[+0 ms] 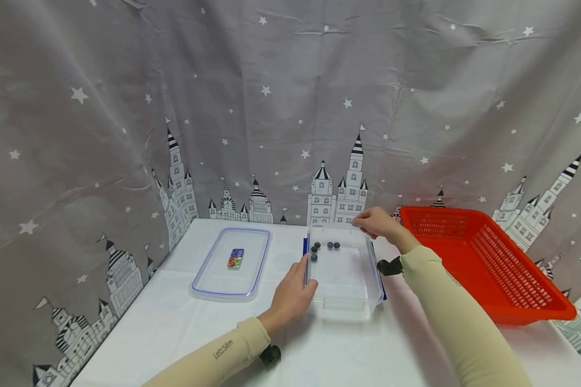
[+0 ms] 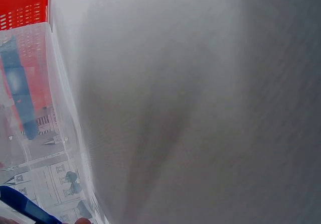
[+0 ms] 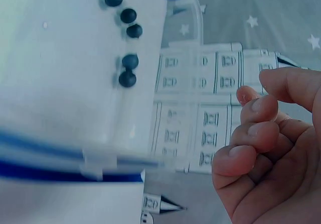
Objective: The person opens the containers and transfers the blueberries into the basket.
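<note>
A clear plastic food container with blue side latches stands on the table. Inside it, toward the far left, lie several small dark round balls that look like blueberries. My left hand grips the container's left wall; in the left wrist view only a bit of finger shows beside a blue latch. Over the far right corner of the container hovers my right hand. Its fingers are curled in toward the thumb, apart from the container, and nothing shows between them.
To the left lies the container's clear lid, with a blue seal and a colourful label. A red slotted basket stands on the right. Behind the white table hangs a grey curtain printed with castles and stars.
</note>
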The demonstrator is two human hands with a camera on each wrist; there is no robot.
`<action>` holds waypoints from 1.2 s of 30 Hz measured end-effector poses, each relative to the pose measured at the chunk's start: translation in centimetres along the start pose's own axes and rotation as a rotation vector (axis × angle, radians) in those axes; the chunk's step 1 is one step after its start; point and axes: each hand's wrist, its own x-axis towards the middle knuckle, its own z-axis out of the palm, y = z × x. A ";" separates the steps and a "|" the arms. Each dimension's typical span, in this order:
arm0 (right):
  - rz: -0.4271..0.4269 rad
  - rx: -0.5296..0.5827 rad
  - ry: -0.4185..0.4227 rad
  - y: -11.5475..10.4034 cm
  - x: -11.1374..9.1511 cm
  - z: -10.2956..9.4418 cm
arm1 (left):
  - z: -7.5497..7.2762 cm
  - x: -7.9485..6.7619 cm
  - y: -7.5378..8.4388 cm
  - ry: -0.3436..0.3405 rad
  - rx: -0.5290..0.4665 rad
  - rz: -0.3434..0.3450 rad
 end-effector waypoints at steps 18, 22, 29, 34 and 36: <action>-0.064 0.054 -0.116 -2.7 1.4 4.6 | -0.1 0.0 0.1 0.004 0.004 0.005; -0.048 0.059 -0.113 -2.8 1.6 5.5 | 0.0 0.2 0.1 0.012 0.013 0.018; -0.011 0.030 -0.081 -2.3 2.1 6.8 | 0.1 0.1 0.0 0.014 0.014 0.017; 0.009 0.015 -0.055 -1.7 2.3 7.5 | 0.1 0.0 -0.1 0.013 0.020 0.020; 0.023 0.019 -0.048 -1.6 2.5 7.7 | 0.1 0.0 -0.1 0.016 0.022 0.023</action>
